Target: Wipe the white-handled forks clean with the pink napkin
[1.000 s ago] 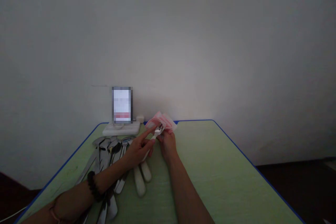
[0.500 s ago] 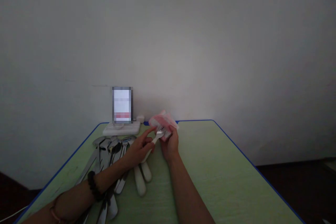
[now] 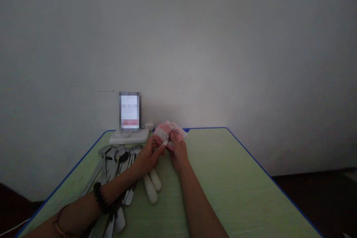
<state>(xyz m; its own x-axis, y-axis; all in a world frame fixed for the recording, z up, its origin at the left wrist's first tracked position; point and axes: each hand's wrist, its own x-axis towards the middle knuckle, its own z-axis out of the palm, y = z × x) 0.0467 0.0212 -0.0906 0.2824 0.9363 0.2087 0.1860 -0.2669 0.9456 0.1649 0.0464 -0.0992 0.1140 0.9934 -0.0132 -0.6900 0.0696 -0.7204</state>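
Observation:
My left hand is closed round a fork with a pale handle, tilted up toward the right. A pink and white cloth is gripped in my right hand, fingers under it and thumb on top by the fork's head. The tines are partly hidden by that thumb and the cloth. Below my left wrist lie several metal spoons and other cutlery, partly covered by the forearm. Two thick cream-coloured handles stick out from the pile toward me.
A lit screen, blurred out, stands on a white base at the back left. Next to it is a small white block. The green table has a blue edge and meets a grey wall.
The fork's head has gone from lying bare above the cloth to being pinched under my right thumb. The cloth shifted right, then back left and flatter. My left fingers have curled in.

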